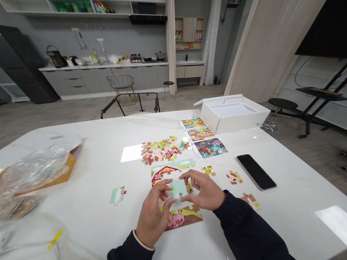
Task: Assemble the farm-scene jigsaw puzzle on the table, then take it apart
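Note:
A pale mint puzzle piece [179, 188] is pinched by its sides between my left hand [156, 208] and my right hand [202, 189], thumbs below and fingers above. Under and around my hands lies a partly joined farm puzzle [183, 218], with a red barn roof at its top and pink pigs at its bottom. My hands hide its middle. Beyond it spreads a heap of loose puzzle pieces [159, 152]. One mint piece [117, 195] lies apart on the left. On the right are a small green piece [208, 170], a spotted piece [233, 177] and a brown piece [251, 201].
A picture sheet [211, 147] lies by a white box [235, 113] at the back right. A black phone [256, 171] rests on the right. Plastic wrapping on an orange envelope [64, 172] and a cable [59, 255] occupy the left of the white table [94, 232].

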{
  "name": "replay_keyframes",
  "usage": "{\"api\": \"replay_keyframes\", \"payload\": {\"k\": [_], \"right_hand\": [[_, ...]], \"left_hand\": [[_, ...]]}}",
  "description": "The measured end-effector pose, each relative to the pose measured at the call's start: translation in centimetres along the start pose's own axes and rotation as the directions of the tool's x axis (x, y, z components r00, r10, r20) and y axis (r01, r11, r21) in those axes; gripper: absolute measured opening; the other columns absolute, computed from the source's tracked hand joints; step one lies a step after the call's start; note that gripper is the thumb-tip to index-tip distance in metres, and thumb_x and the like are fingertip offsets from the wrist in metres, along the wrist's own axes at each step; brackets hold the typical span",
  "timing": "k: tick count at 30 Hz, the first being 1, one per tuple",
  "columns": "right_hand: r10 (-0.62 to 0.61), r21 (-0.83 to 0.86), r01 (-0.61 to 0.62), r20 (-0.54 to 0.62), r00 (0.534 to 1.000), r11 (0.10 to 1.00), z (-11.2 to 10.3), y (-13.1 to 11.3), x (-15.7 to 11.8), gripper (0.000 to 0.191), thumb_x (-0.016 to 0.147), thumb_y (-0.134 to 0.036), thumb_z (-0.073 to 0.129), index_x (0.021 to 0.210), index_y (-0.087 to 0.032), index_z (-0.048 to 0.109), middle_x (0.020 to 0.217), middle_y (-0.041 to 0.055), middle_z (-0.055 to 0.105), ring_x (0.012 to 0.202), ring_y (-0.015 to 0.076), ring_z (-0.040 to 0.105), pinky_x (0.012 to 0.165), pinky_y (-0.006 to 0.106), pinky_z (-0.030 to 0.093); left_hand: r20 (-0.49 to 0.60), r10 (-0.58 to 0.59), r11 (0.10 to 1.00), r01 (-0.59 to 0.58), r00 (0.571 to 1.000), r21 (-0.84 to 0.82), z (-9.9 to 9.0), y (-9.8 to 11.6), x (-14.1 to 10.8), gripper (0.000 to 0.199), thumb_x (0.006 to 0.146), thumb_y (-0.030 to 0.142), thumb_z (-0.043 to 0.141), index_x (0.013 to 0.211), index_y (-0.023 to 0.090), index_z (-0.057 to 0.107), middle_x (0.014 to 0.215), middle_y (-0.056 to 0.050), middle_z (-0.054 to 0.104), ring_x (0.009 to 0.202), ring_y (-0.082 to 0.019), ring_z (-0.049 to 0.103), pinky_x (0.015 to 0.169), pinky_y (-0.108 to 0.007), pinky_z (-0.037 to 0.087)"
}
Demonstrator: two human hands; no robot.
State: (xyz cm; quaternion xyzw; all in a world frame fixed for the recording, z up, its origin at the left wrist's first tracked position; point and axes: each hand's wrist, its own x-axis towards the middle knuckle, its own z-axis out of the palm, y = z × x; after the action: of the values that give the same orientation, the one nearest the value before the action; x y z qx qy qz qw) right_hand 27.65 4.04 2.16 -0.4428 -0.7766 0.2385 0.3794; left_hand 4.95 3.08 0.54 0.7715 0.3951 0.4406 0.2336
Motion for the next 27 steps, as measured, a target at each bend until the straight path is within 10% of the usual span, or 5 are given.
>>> {"api": "replay_keyframes", "payload": {"k": [19, 27], "right_hand": [[-0.034, 0.109, 0.027, 0.064, 0.997, 0.994, 0.0, -0.38, -0.06, 0.053, 0.086, -0.012, 0.062, 0.138, -0.025, 0.064, 0.104, 0.0054, 0.065, 0.06, 0.0104, 0.048, 0.061, 0.027, 0.047], [0.044, 0.077, -0.05, 0.066, 0.997, 0.996, 0.23, -0.23, -0.27, 0.043, 0.085, -0.011, 0.063, 0.126, -0.022, 0.068, 0.073, -0.0017, 0.065, 0.06, 0.0123, 0.056, 0.061, 0.024, 0.047]], "left_hand": [[0.037, 0.03, 0.999, -0.03, 0.999, 0.01, -0.1, 0.23, 0.3, 0.026, 0.091, 0.026, 0.073, 0.108, 0.022, 0.054, 0.104, -0.004, 0.06, 0.084, -0.017, 0.061, 0.077, -0.034, 0.056], [0.028, 0.044, 0.999, -0.044, 0.999, 0.001, -0.16, 0.3, 0.22, 0.036, 0.089, 0.028, 0.076, 0.119, 0.024, 0.057, 0.125, -0.011, 0.063, 0.111, -0.025, 0.065, 0.088, -0.038, 0.06]]}}
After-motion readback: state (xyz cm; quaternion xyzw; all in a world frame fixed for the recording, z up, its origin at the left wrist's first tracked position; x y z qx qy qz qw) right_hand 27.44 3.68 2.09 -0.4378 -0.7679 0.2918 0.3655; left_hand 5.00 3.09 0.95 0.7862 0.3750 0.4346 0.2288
